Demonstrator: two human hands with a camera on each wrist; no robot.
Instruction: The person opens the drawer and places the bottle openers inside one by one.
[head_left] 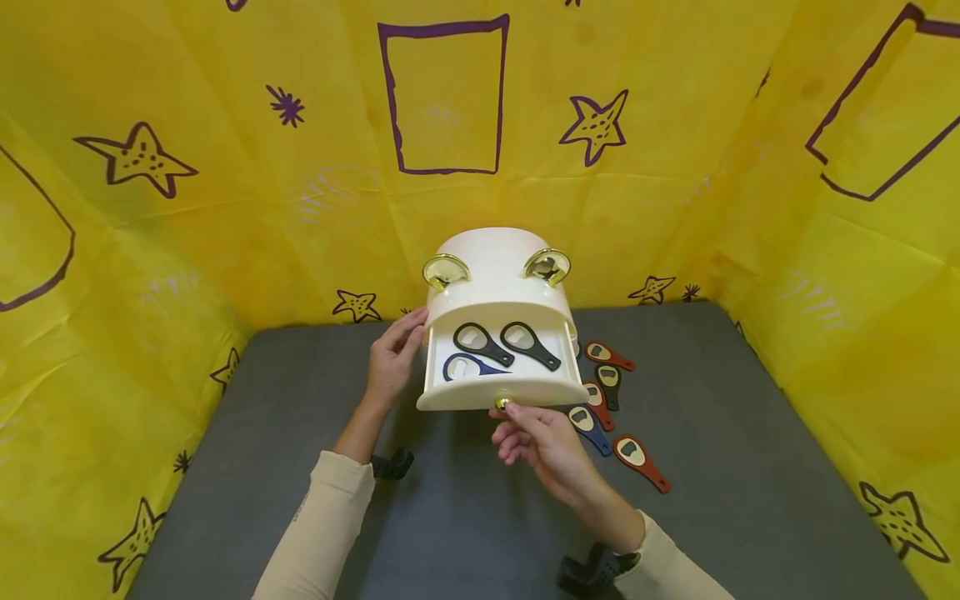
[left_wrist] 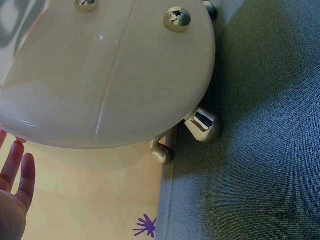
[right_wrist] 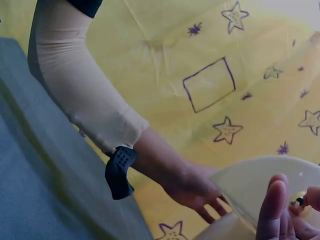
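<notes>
A cream-coloured small cabinet point(head_left: 491, 267) with round gold ears stands at the back of the table, its upper drawer point(head_left: 457, 397) pulled out. Two black bottle openers point(head_left: 542, 356) and a blue bottle opener point(head_left: 487, 367) lie inside. With thumb and fingers, my right hand point(head_left: 555, 450) pinches the drawer's gold knob point(head_left: 502, 403). My left hand point(head_left: 392, 362) rests its extended fingers against the cabinet's left side; in the left wrist view its fingertips point(left_wrist: 19, 150) are right at the cream wall. Below the drawer front, the left wrist view shows another gold knob point(left_wrist: 177, 20).
Right of the cabinet lie several loose bottle openers: red ones point(head_left: 643, 465), a blue one point(head_left: 592, 431) and a black one point(head_left: 608, 387). Gold feet point(left_wrist: 204, 125) hold the cabinet above the grey tabletop point(head_left: 750, 467). Yellow cloth point(head_left: 675, 167) with purple drawings encloses the back and sides.
</notes>
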